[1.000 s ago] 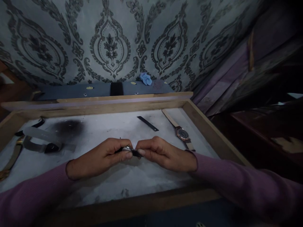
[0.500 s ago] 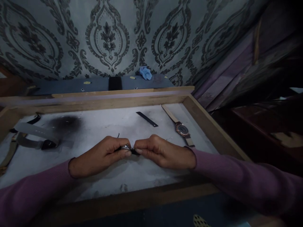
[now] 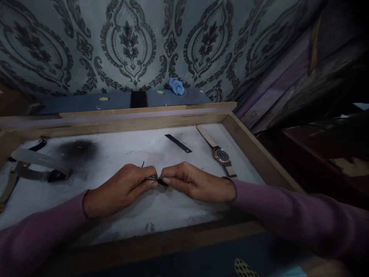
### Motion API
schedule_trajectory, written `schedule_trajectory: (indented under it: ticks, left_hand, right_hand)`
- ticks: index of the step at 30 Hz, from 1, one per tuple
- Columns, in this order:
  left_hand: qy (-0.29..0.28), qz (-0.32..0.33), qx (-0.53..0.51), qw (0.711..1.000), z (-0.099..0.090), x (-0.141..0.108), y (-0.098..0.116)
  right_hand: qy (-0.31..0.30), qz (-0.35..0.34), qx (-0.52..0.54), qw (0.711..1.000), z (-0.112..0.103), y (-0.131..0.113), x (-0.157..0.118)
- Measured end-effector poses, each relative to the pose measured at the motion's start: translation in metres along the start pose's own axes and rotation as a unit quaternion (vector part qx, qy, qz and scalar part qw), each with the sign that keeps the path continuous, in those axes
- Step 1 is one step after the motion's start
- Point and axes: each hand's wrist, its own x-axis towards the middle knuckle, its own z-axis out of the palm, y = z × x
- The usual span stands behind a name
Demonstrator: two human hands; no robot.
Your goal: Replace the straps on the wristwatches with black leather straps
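Observation:
Between thumb and fingers, my left hand [image 3: 122,188] pinches a small wristwatch [image 3: 152,177], whose metal case shows nearly edge-on. My right hand [image 3: 196,182] is closed on the watch's short black strap [image 3: 163,182], right beside the case. The fingertips of both hands almost meet and cover most of the watch. A thin dark end [image 3: 143,164] sticks up behind my left fingers. Beyond the hands lies a flat black strip [image 3: 178,143] with slanted ends and a small hole, like a cutter blade.
A wooden-rimmed tray [image 3: 127,126] with a white bottom surrounds the work. Inside, a brown-strapped watch [image 3: 221,156] lies at right and a grey-strapped watch [image 3: 43,165] at left, near other straps. Behind the rim are a black flat object [image 3: 138,100] and a crumpled blue cloth [image 3: 176,86].
The watch has tilted, so its case shows more edge-on than before. Both hands keep their grip and have shifted slightly left and up in the view.

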Motion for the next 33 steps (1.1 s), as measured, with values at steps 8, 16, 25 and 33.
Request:
schedule_trajectory:
  ticks: [8,16,25,33]
  left_hand:
    - [-0.035,-0.014,-0.053,0.998,-0.006,0.002,0.002]
    - [-0.079,-0.043,-0.150,0.985,-0.015,0.000,0.004]
    - [-0.081,-0.102,-0.179,0.975,-0.010,0.004,-0.003]
    - [-0.103,-0.101,-0.191,0.971,-0.010,0.002,-0.004]
  right_hand:
    - [-0.001,-0.002,0.029,1.000,-0.001,-0.003,0.001]
    - [-0.001,-0.014,0.032,0.999,-0.003,-0.010,-0.002]
    - [-0.015,0.015,0.040,0.999,-0.004,-0.005,-0.002]
    - [-0.020,0.013,0.064,0.998,-0.003,-0.006,-0.003]
